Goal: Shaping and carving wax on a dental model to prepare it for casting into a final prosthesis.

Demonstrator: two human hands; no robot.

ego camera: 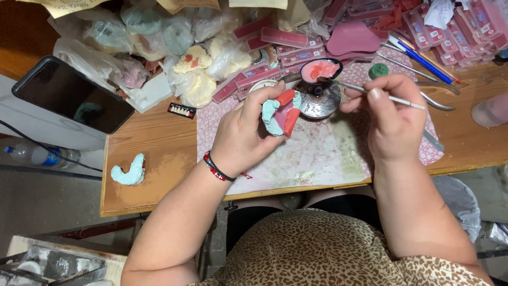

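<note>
Centrally, the left hand (241, 135) is curled around a chalky pale-green plaster dental cast (276, 114) topped with smooth red wax, held just above the floral mat (317, 153) on the wooden desk (153, 159). The right hand (389, 119) pinches a thin metal wax instrument (394, 98), fingers closed tight on its shaft, its tip reaching into a small dark bowl (320, 70) of soft pink-red wax that sits on a round metal stand (320, 100) just beyond both hands. Farther beyond lie crinkled plastic bags (174, 42) holding yellowish and green casts, and flat pink trays (286, 39). Well left of the left hand, a second curved green cast (129, 172) lies bare on the wood, beside a dark phone (71, 95).
</note>
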